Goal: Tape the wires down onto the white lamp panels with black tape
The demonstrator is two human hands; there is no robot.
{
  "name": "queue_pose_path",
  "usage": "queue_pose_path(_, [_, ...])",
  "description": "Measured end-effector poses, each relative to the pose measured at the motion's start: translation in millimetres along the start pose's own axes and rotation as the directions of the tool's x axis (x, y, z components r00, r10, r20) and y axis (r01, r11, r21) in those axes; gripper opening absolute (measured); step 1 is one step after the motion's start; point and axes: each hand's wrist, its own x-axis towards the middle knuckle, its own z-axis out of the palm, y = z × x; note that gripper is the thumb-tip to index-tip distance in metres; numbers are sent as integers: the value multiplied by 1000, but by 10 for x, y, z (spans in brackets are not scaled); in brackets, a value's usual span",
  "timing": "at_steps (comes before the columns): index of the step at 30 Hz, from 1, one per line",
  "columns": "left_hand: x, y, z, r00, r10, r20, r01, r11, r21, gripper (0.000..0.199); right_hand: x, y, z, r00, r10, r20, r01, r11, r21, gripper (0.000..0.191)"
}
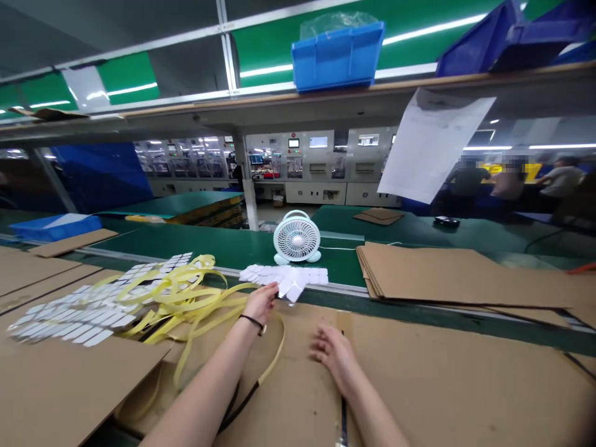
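My left hand reaches to the near edge of a pile of white labels, its fingers pinched together; what they hold, if anything, is too small to make out. To its right, my right hand hovers over the brown cardboard, blurred, with fingers curved and apart and nothing visible in them. Behind the labels stands a small light-blue fan. Left of my left hand lie loose yellow strips beside sheets of white labels.
Stacked cardboard sheets lie at the right. A blue tray sits at the far left. Overhead, a shelf carries a blue bin, and a white paper hangs below it. People are in the right background.
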Motion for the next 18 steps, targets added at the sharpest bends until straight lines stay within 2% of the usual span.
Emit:
queue_pose_path(1, [-158,-35,7,998,-16,52,17,1000,-2,35,30,-107,-110,999,54,-4,-53,992,116,44])
queue_pose_path(3, [-500,-133,18,970,-98,222,92,995,37,44,36,-308,-305,983,143,115,-167,959,229,58])
queue_pose_path(4, [-661,-188,22,914,-171,367,143,984,103,46,18,-391,-379,970,155,185,-197,952,233,63])
queue_pose_path(5, [-800,-244,26,823,-275,498,194,959,208,49,-6,-456,-434,959,155,237,-207,956,210,63])
queue_pose_path(6, [-907,-295,36,713,-378,591,224,921,318,53,-32,-502,-471,955,150,256,-197,966,170,59])
queue_pose_path(7, [-977,-341,55,627,-455,632,230,883,409,58,-55,-530,-491,960,141,243,-175,977,126,51])
queue_pose_path(8, [-1008,-381,89,607,-496,621,227,857,463,65,-72,-543,-499,970,130,206,-151,985,85,42])
queue_pose_path(9, [-1002,-415,141,657,-493,570,224,850,477,71,-83,-543,-497,980,118,161,-128,990,52,36])
queue_pose_path(11, [-913,-477,290,830,-394,396,215,879,424,79,-83,-523,-476,993,76,88,-78,997,16,34])
queue_pose_path(12, [-848,-507,378,881,-343,324,211,900,381,77,-75,-507,-460,995,60,80,-61,998,13,36])
queue_pose_path(13, [-782,-539,462,902,-311,299,207,920,333,70,-63,-490,-441,995,43,93,-44,999,12,39])
queue_pose_path(15, [-673,-608,593,905,-251,343,186,960,209,51,-32,-452,-402,995,-17,101,20,999,-29,45])
queue_pose_path(17, [-611,-680,644,912,-181,369,154,983,101,36,-6,-411,-363,986,-157,-59,144,972,-185,58])
queue_pose_path(18, [-598,-712,642,923,-156,352,139,987,75,33,0,-392,-343,945,-272,-180,204,923,-325,63])
